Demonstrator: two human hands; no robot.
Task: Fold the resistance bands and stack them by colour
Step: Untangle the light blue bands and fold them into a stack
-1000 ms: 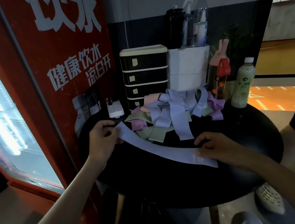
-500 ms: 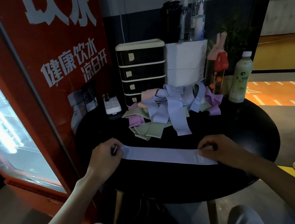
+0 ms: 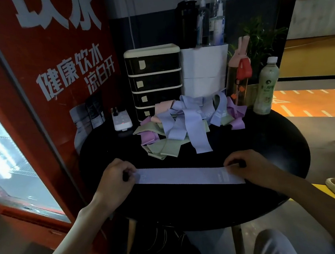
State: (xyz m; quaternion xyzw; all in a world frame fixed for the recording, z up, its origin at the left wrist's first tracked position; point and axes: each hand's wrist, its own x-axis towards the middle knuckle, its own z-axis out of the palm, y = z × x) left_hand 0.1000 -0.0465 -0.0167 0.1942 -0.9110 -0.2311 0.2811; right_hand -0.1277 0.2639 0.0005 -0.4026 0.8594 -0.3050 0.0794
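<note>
Head view: far left stands the red drinks cooler [image 3: 48, 96], and next to it the left hand [image 3: 116, 180] pinches the left end of a lavender band [image 3: 183, 177] laid flat and straight across the near side of the round black surface [image 3: 265, 138]. Behind the strip's middle sits the tangled pile of bands [image 3: 182, 125], lavender, green, pink and purple, apart from it. At the band's right end the right hand [image 3: 245, 166] grips with curled fingers, and a green bottle [image 3: 266, 89] stands at the far right.
</note>
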